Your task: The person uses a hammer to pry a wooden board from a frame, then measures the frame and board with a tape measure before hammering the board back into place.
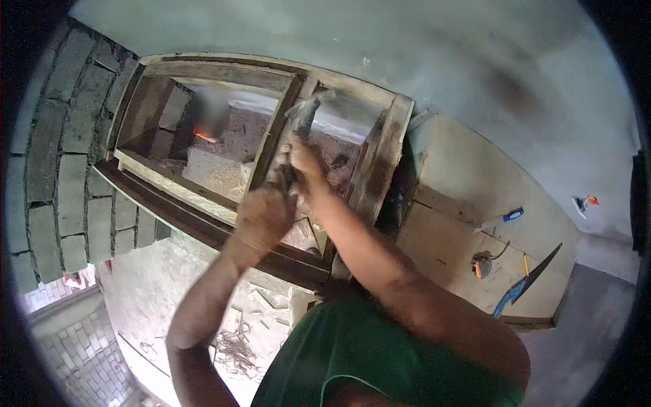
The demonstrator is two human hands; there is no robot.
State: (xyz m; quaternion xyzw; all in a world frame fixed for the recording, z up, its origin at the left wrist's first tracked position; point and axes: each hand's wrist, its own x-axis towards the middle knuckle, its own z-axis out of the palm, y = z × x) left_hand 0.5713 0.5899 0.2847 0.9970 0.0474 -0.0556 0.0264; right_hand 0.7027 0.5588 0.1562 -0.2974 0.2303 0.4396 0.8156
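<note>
Both my hands grip a dark hammer [303, 122], its head blurred by motion near the upper end of the frame's middle bar. My left hand [264, 218] is closed low on the handle. Just above it, my right hand [305, 166] wraps around the handle closer to the head. Under them lies a wooden frame [383, 166] with a middle bar [274, 132] dividing it into two openings. Where the hammer head meets the wood, if it does, is too smeared to make out.
A block wall [74, 149] adjoins the frame's left side. At right, a wooden board [434, 251] bears a blue-handled saw [525, 288], a tape measure [481, 266] and a blue-handled tool [513, 214]. Scraps [237, 346] litter the pale surface below. A person [207, 119] shows through the left opening.
</note>
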